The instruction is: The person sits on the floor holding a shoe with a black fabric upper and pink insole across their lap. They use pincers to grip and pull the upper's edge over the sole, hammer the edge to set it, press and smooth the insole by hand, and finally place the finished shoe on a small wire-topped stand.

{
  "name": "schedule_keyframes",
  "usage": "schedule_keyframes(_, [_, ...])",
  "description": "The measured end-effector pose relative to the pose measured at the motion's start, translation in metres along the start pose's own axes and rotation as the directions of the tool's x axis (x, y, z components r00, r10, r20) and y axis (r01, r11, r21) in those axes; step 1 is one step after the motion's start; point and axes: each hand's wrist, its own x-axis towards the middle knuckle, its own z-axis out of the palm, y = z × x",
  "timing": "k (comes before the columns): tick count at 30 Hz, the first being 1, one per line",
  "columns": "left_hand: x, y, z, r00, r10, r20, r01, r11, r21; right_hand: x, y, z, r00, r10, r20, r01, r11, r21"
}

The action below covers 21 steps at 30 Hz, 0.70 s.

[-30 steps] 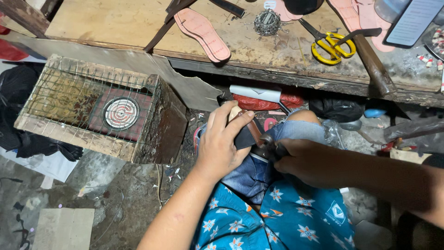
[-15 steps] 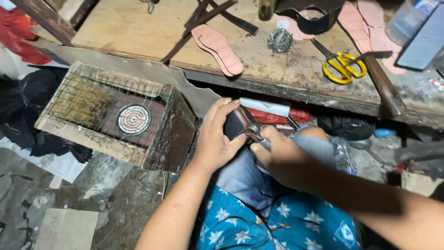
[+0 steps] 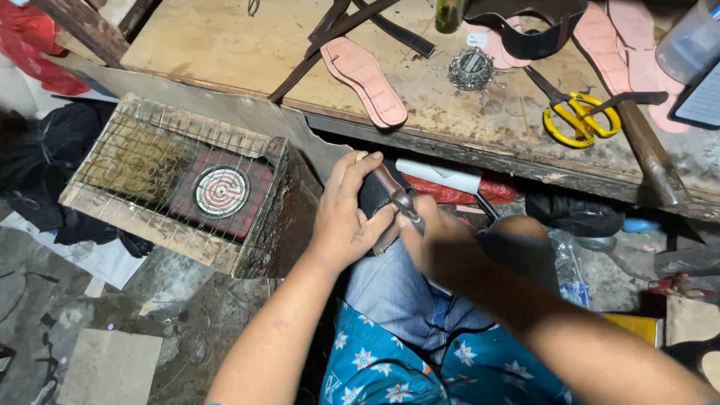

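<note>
The scissors (image 3: 581, 120) had yellow handles, the insole (image 3: 364, 79) was pink, and the shirt (image 3: 390, 367) was blue with pale flowers.

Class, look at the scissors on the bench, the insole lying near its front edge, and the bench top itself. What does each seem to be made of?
Scissors: dark metal blades, glossy yellow handles, probably plastic. Insole: thin pink sheet with a stitched-looking border, perhaps board or foam; unclear. Bench top: bare, stained wood, likely plywood, chipped along its front edge.

A cobbler's workshop, by the look of it: a scarred wooden workbench (image 3: 225, 52) strewn with pink insoles (image 3: 365, 81), dark leather straps (image 3: 337, 30) and yellow-handled scissors (image 3: 574, 112), with a coil heater in a wire-caged box (image 3: 180, 187) on the grimy floor.
</note>
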Motion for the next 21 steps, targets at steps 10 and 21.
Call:
schedule_keyframes(10, [-0.013,0.012,-0.003,0.999,0.043,0.031,-0.042,0.998,-0.052,-0.016,-0.041,-0.049,0.833,0.319,0.452,-0.46,0.853,0.247])
schedule_keyframes(21, [-0.056,0.037,-0.025,0.986,-0.087,0.145,0.106,0.986,-0.13,-0.04,-0.058,-0.089,0.673,0.07,0.736,-0.596,0.641,0.484])
